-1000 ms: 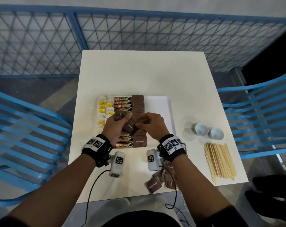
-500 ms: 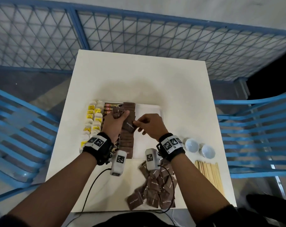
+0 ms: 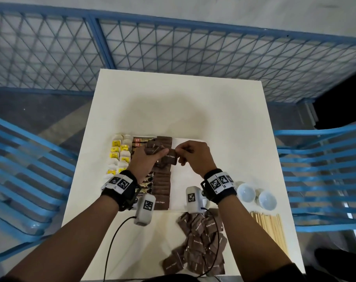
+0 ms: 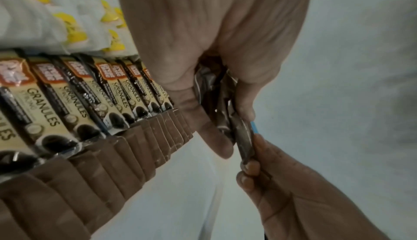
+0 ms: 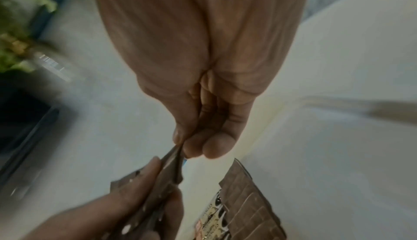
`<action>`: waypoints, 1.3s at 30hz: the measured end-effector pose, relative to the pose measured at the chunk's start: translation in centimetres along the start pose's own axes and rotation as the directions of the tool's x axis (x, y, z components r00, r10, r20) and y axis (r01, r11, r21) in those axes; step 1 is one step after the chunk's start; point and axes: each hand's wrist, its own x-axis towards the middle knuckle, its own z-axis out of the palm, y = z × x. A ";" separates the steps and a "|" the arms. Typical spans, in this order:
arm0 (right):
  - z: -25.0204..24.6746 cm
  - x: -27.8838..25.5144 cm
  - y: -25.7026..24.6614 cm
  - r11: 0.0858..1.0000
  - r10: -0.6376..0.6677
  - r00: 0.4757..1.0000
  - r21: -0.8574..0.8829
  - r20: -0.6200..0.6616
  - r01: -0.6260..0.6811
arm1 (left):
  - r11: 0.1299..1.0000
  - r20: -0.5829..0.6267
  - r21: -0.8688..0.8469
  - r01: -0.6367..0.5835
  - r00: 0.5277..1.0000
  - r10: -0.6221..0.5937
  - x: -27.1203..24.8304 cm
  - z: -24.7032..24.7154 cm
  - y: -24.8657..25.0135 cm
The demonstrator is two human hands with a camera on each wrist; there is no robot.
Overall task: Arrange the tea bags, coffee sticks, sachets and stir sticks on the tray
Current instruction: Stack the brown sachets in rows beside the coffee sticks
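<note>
A white tray (image 3: 190, 180) lies on the table, with tea bags (image 3: 120, 153) in its left columns, then coffee sticks (image 3: 142, 140), then a row of brown sugar sachets (image 3: 162, 184). Over the tray's far part my left hand (image 3: 152, 154) grips a small bunch of brown sachets (image 3: 152, 148). My right hand (image 3: 183, 155) pinches one sachet (image 3: 171, 157) at the bunch's right side. In the left wrist view that sachet (image 4: 244, 142) sits between my left thumb and the right hand's fingers (image 4: 259, 154). The right wrist view shows the same pinch on the sachet (image 5: 171, 165).
A loose pile of brown sachets (image 3: 199, 241) lies at the table's near edge. Stir sticks (image 3: 273, 226) lie at the near right, behind them two small white bowls (image 3: 246, 193). Blue chairs (image 3: 20, 169) flank the table; a blue mesh fence (image 3: 173, 47) stands behind.
Both hands have moved from the tray's middle toward its far end with the bunch. The right hand now pinches one sachet at the bunch's side. The head view has tilted down.
</note>
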 end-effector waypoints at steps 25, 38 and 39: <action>-0.8 7.4 6.2 0.938 0.114 0.965 -0.296 -0.234 -0.182 | 0.969 -0.009 -0.164 0.182 0.982 -0.186 2.4 -1.5 -0.2; 0.1 8.2 6.1 0.936 0.136 0.948 -0.276 -0.288 -0.218 | 0.978 -0.001 -0.122 0.169 0.985 -0.171 2.4 -2.4 -0.6; 0.1 8.2 6.1 0.938 0.136 0.947 -0.269 -0.292 -0.218 | 0.979 0.002 -0.117 0.166 0.986 -0.167 2.4 -2.4 -0.6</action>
